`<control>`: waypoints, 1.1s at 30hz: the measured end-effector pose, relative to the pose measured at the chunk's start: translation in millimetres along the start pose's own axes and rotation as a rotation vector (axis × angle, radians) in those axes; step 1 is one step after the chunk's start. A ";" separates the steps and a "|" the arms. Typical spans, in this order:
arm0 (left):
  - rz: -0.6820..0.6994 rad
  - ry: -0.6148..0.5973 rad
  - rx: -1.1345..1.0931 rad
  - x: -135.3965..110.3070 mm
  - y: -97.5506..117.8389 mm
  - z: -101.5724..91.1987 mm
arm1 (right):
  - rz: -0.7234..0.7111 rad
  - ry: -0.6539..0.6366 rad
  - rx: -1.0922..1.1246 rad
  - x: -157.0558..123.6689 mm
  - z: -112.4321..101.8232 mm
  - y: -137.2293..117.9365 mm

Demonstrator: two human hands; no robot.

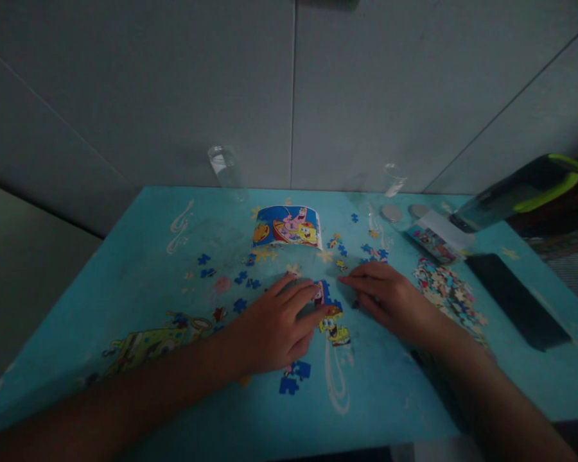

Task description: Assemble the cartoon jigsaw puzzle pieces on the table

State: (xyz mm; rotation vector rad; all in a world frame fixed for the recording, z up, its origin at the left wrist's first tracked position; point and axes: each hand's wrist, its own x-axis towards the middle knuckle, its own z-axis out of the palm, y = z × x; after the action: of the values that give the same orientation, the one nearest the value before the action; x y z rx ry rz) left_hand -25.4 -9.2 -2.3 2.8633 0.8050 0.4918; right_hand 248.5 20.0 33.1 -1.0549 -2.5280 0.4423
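Head view: a turquoise cartoon-printed table (pixel 125 269) carries everything. The left hand (pixel 274 327) lies palm down, fingers loosely stretched, gripping nothing. The right hand (pixel 390 298) lies flat too, open and empty, its fingers pointing toward the left hand. A heap of loose pieces (pixel 450 292) lies just right of the right hand. A picture card (pixel 288 226) stands beyond the fingertips. The joined puzzle pieces (pixel 336 328) lie between both hands, touching the left fingertips.

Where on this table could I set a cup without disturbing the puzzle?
The far left corner of the table, left of the picture card, is bare, as is the near strip between left forearm and right forearm. Crowded around the left hand, the right hand and the piece pile.
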 end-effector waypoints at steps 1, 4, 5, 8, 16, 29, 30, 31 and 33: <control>0.001 0.008 -0.009 0.2 0.0 0.0 | 0.019 0.019 -0.022 -1.0 -2.3 2.9; 0.027 0.024 -0.030 0.2 -0.2 1.2 | 0.052 0.035 -0.087 -3.1 -6.3 9.9; 0.036 0.026 -0.036 -0.2 -0.4 1.9 | 0.052 0.025 -0.097 -3.7 -6.8 11.5; 0.044 0.020 -0.048 -1.5 -1.1 3.9 | 0.059 -0.003 -0.109 -5.2 -7.3 14.1; 0.058 -0.041 -0.036 -2.0 -3.3 3.8 | 0.081 -0.029 -0.140 -5.0 -8.3 11.7; 0.068 -0.045 -0.054 -3.6 -3.4 4.6 | 0.134 0.032 -0.156 -8.5 -12.6 17.1; 0.069 -0.049 -0.054 -3.5 -3.4 4.3 | 0.137 0.025 -0.159 -8.4 -12.8 17.1; 0.069 -0.051 -0.054 -3.4 -3.4 3.9 | 0.139 0.017 -0.161 -8.4 -12.8 17.1; 0.066 -0.049 -0.053 -2.8 -2.9 2.9 | 0.143 0.013 -0.166 -8.7 -11.6 17.0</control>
State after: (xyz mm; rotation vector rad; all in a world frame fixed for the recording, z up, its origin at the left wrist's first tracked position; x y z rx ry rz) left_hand -28.1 -8.3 -6.4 2.8481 0.6813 0.4426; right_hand 269.7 26.8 34.5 -1.3006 -2.5226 0.2650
